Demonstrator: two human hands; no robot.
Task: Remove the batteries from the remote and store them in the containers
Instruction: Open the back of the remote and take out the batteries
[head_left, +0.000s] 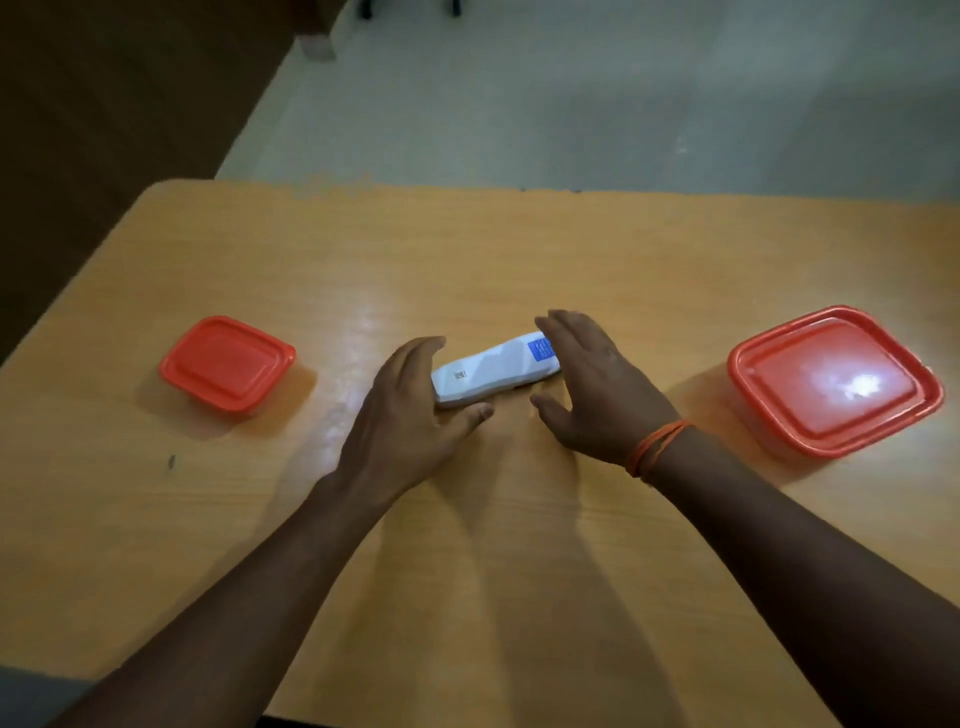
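A white remote lies face down in the middle of the wooden table, with a blue label near its right end and a small code sticker near its left end. My left hand cups the remote's left end, fingers behind it and thumb in front, touching it. My right hand is spread at the remote's right end, fingers over the blue label, thumb apart on the table. A small container with a red lid sits at the left. A larger one with a red lid sits at the right. Both lids are on. No batteries show.
An orange thread band circles my right wrist. The table's far edge runs across the view, with pale floor beyond it and a dark wall at the far left. A small dark speck lies on the table near the left container.
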